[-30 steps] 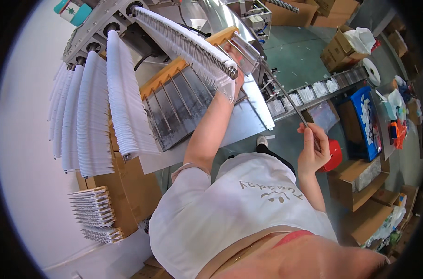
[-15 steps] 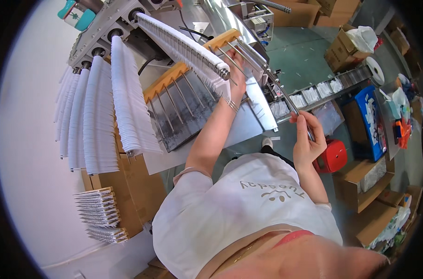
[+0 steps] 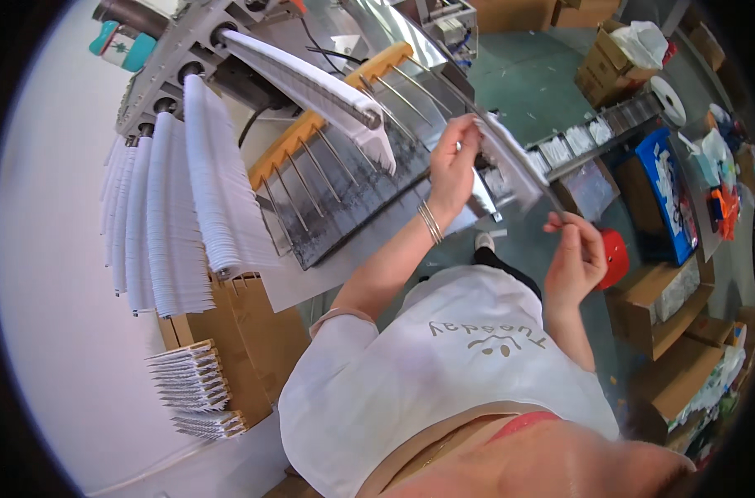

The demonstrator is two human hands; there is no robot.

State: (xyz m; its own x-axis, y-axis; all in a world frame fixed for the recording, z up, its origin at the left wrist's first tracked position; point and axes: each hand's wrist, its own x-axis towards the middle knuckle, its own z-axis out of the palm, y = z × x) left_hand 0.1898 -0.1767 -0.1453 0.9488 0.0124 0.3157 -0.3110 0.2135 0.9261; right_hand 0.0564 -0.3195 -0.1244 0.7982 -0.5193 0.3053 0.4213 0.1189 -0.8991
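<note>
A thin metal rod (image 3: 552,199) slants from the machine down toward me, strung with a bundle of white flat pieces (image 3: 510,162). My left hand (image 3: 454,162) is raised and closed around the upper end of that bundle on the rod. My right hand (image 3: 577,253) pinches the rod's lower end just below the bundle. A longer row of white pieces (image 3: 311,83) hangs on a thicker machine arm above and to the left of my left hand.
A slanted grey metal plate with thin pins and an orange bar (image 3: 311,124) sits behind my hands. Long white stacks (image 3: 195,199) hang at left, with fanned bundles (image 3: 191,386) below. Cardboard boxes (image 3: 676,290), a blue box (image 3: 668,195) and a red round object (image 3: 616,257) stand at right.
My left hand has slid down the rod, pushing the white bundle toward my right hand. My right hand has lowered slightly, still on the rod's end.
</note>
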